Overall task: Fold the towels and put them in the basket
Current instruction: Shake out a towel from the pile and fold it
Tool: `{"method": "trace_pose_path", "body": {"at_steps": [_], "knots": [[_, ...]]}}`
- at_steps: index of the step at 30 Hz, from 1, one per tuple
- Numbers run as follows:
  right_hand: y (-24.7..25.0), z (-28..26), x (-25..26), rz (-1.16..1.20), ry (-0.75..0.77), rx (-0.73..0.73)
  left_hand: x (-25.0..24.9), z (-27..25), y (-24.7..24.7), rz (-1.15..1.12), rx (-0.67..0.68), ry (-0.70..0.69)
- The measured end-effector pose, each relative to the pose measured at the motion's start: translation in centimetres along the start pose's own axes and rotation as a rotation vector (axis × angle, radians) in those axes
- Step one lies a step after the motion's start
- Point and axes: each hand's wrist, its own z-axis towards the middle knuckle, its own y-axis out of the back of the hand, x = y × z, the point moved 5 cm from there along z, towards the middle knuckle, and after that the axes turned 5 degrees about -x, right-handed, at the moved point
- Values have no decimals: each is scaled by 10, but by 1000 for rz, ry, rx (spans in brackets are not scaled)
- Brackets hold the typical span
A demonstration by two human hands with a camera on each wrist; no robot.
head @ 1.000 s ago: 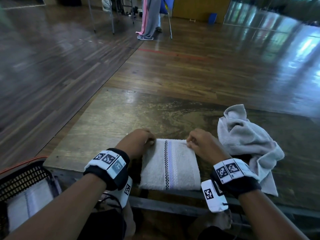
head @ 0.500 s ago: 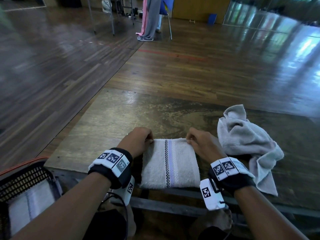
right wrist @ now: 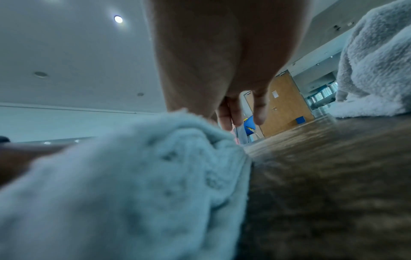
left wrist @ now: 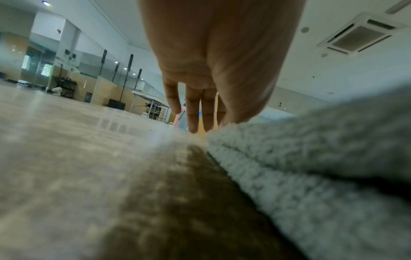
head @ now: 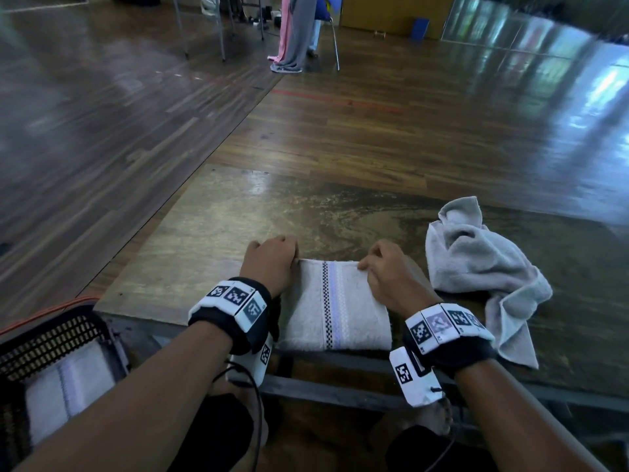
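Observation:
A white folded towel (head: 337, 304) with a checkered and lilac stripe lies at the near edge of the wooden table (head: 221, 226). My left hand (head: 272, 264) pinches its far left corner; in the left wrist view the thumb of that hand (left wrist: 213, 112) meets the towel's edge (left wrist: 311, 149). My right hand (head: 384, 274) pinches the far right corner, and the right wrist view shows that hand (right wrist: 233, 112) lifting the towel's corner (right wrist: 144, 167) a little. A crumpled grey towel (head: 483, 267) lies to the right. The black basket (head: 51, 332) stands lower left.
Another folded towel (head: 64, 383) lies inside the basket, which sits below the table's left corner beside an orange cable (head: 44, 311). The crumpled towel (right wrist: 378, 61) is close to my right wrist. Far off on the wooden floor stand a chair and hanging cloth (head: 296, 35).
Both hands stay at the towel's far corners. Apart from a slight shift of the view, nothing has visibly moved.

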Motion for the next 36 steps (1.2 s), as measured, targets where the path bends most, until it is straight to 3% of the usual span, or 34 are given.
{"method": "trace_pose_path", "body": {"at_steps": [3, 8, 14, 18, 24, 27, 30, 33, 36], "knots": [[-1, -8, 9, -140, 54, 21, -13, -6, 9, 10, -73, -77], [-8, -16, 26, -168, -19, 109, -45, -30, -5, 25, 79, -146], [-27, -24, 26, 78, -171, 156, -43, -31, -36, 49, 96, 19], [-40, -27, 20, 86, -159, 102, -34, -25, -52, 9, 171, 75], [-46, -27, 0, 69, -127, 155, -28, -16, -53, -26, 187, 112], [-36, -32, -15, 48, -239, 153, -23, -19, -47, -4, 229, 97], [-16, -41, -30, -2, -350, 59, -14, -27, -34, 3, 227, 129], [-1, -48, -40, 98, -462, -7, 0, -35, -14, -20, 125, 236], [0, -51, -42, 179, -545, 106, 12, -42, -2, -104, 112, 404]]}}
